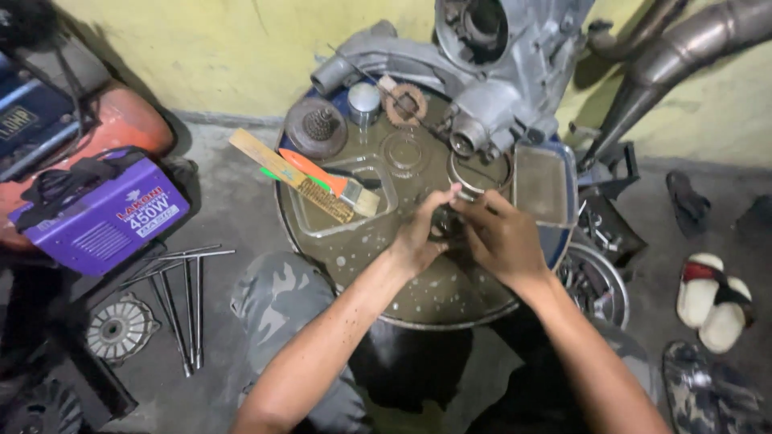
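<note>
Both forearms reach forward over camouflage trousers (277,301). Left hand (418,237) and right hand (503,237) close together around a small dark metal part (444,223), fingers curled onto it, above the oily round drum top (434,297). Beyond lie a brush (322,181), a rusty gear (406,104) and the grey engine casing (498,72).

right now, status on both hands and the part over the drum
Left hand and right hand both closed on small dark round metal part. Over oily round drum top. Wire brush lies clear.
</note>
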